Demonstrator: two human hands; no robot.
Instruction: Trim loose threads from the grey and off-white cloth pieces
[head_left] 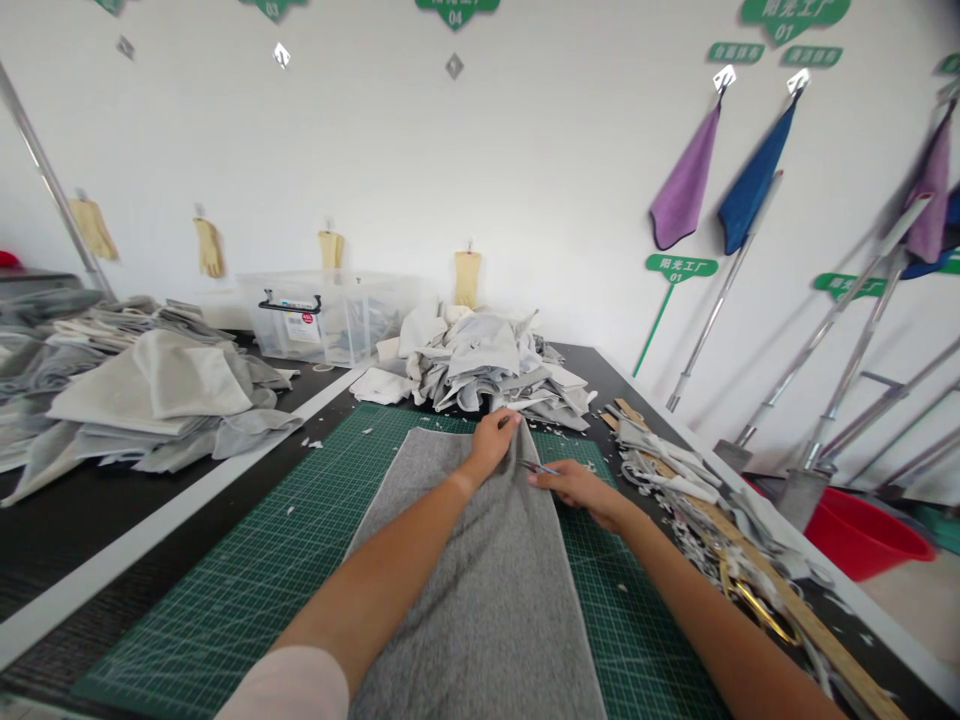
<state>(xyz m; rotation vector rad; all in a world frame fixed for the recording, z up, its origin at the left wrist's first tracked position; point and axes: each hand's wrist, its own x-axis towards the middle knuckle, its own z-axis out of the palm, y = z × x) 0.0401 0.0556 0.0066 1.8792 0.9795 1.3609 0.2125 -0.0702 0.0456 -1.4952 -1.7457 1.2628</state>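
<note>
A long piece of grey cloth (pixel 480 580) lies lengthwise in front of me on a green cutting mat (pixel 300 520). My left hand (pixel 493 446) pinches the cloth near its far edge and lifts it into a fold. In my right hand (pixel 577 487) is a small pair of thread snips (pixel 538 467). Their thin metal blades point left and touch or nearly touch the raised fold, just below my left fingers. The handles are mostly hidden in my right hand.
Behind the mat is a heap of pale cloth pieces (pixel 480 355); another pile (pixel 157 390) sits left, near a see-through plastic box (pixel 300 320). Scraps (pixel 675 480), a wooden ruler (pixel 795 610) and gold-handled scissors (pixel 765 610) line the right. A red basin (pixel 870 535) stands beyond the table edge.
</note>
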